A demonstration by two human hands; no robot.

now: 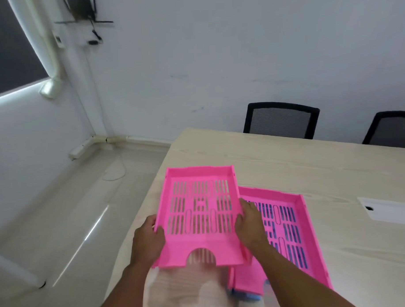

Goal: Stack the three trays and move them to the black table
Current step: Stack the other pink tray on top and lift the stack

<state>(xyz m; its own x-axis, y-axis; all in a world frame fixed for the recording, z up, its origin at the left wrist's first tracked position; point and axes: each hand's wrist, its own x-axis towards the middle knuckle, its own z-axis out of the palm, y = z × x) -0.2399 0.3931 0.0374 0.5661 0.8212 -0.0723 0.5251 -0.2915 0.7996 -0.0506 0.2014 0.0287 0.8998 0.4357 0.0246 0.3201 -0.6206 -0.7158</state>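
Note:
I hold a pink slotted tray (200,208) above the near left corner of the light wooden table (300,163). My left hand (148,241) grips its left rim and my right hand (250,227) grips its right rim. To its right a second pink tray (289,237) rests on the table, partly under the held one. Blue shows through its slots, and a blue edge (252,296) peeks out under its near end, so it sits on a blue tray. No black table is in view.
Two black mesh-backed chairs (280,119) (391,128) stand behind the table's far edge. A white sheet or plate (391,210) lies on the table at the right. Tiled floor (61,215) and a white wall lie to the left.

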